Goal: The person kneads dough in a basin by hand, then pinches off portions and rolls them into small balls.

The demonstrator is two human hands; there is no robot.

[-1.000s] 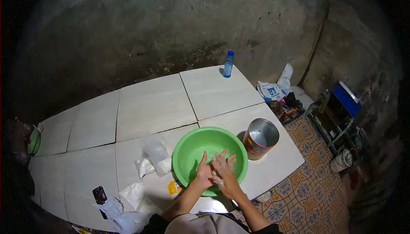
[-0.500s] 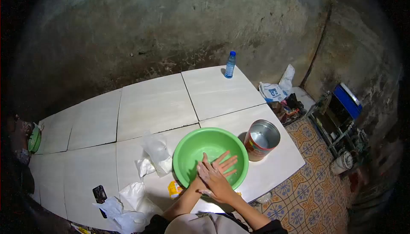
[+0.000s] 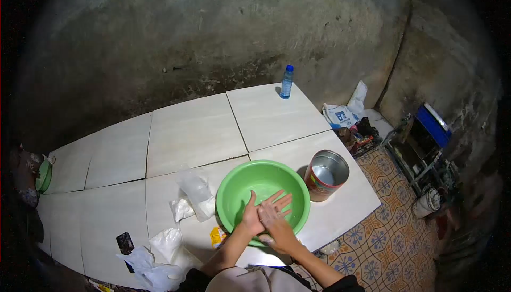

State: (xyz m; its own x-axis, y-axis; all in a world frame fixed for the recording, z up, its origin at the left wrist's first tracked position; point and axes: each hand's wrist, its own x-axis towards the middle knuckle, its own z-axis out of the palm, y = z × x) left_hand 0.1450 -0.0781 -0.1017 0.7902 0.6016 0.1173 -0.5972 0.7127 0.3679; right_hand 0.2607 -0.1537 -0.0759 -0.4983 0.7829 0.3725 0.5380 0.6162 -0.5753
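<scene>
Both hands are over the near part of a green basin [image 3: 229, 183], pressed against each other. My left hand [image 3: 254, 218] lies palm up with its fingers spread. Across its palm rests my right hand [image 3: 277, 227], whitish on the fingers, which are stretched out. I see nothing held in either hand. An open red tin [image 3: 319, 186] stands right of the basin. To its left are clear plastic bags with white contents [image 3: 197, 193] and a yellow packet [image 3: 217, 236], partly beside my left forearm.
A blue-capped bottle [image 3: 286, 83] stands at the table's far corner. A dark phone [image 3: 125, 244] and crumpled plastic [image 3: 154, 268] lie at the near left. Beyond the table's right edge are a white bucket [image 3: 426, 203] and a blue-topped metal frame [image 3: 432, 126].
My right hand has rubbed over the left palm, shifting from the wrist side toward the fingers since half a second ago. The basin and tin have stayed in place.
</scene>
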